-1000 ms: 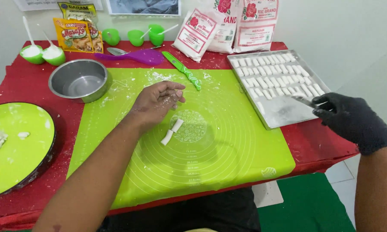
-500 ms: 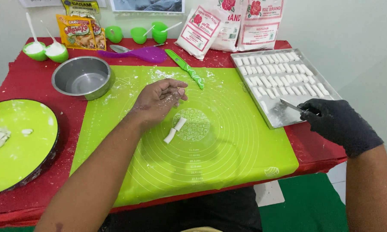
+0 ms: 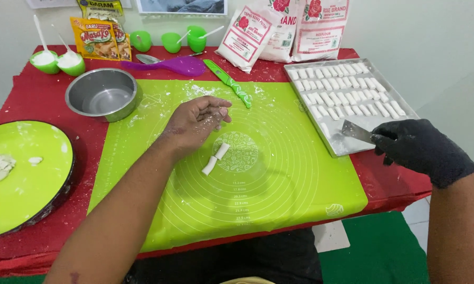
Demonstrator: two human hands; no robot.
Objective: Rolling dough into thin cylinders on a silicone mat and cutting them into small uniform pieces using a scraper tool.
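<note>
Dough pieces [image 3: 215,158], 2 short white cylinders, left hand [image 3: 197,122] loosely curled, empty, right hand [image 3: 413,144] gripping scraper [image 3: 357,131]

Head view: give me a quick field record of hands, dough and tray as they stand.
left hand: bare, floury, fingers curled, over the green mat
right hand: black glove, gripping a metal scraper
scraper blade: over the tray's bare near end
dough pieces: two short rolls on the mat, just below the left hand
tray: far end filled with rows of cut dough
steel bowl: left of the mat
</note>
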